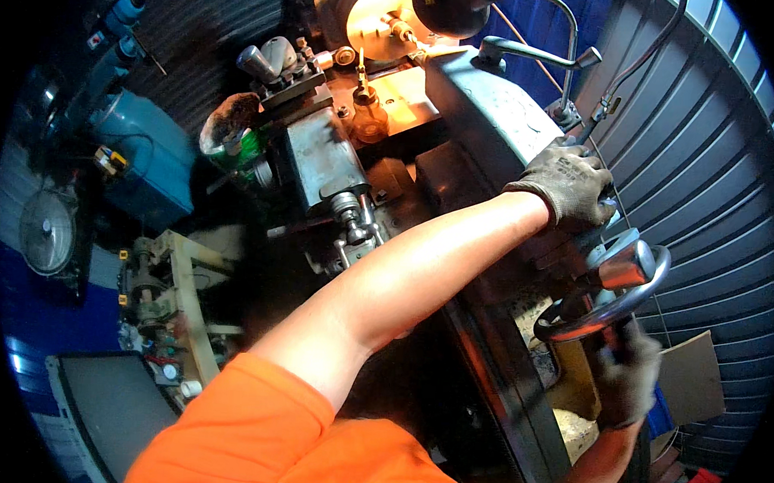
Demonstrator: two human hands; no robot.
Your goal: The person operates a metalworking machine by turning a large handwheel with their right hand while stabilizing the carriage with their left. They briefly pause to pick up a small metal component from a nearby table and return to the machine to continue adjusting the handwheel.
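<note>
I stand over a metal lathe. My left hand [573, 182], in a grey knit glove, lies over the right end of the grey tailstock body [496, 108], fingers curled onto something I cannot make out. My right hand [627, 381], gloved and blurred, grips a handle on the chrome handwheel [613, 316] below. A black-knobbed lever [533, 56] crosses the tailstock top. Left of it are the cross slide [322, 157] and a small oil can [368, 120] on a lit plate. The chuck [375, 21] is at the top, under a black lamp [449, 4].
Teal machinery [144, 157], a fan [49, 231], a cream metal frame [190, 302] and a grey panel [112, 411] stand at the left. A ribbed metal wall [725, 213] runs along the right, with cardboard [692, 376] leaning low. Hoses and a bent tube hang at upper right.
</note>
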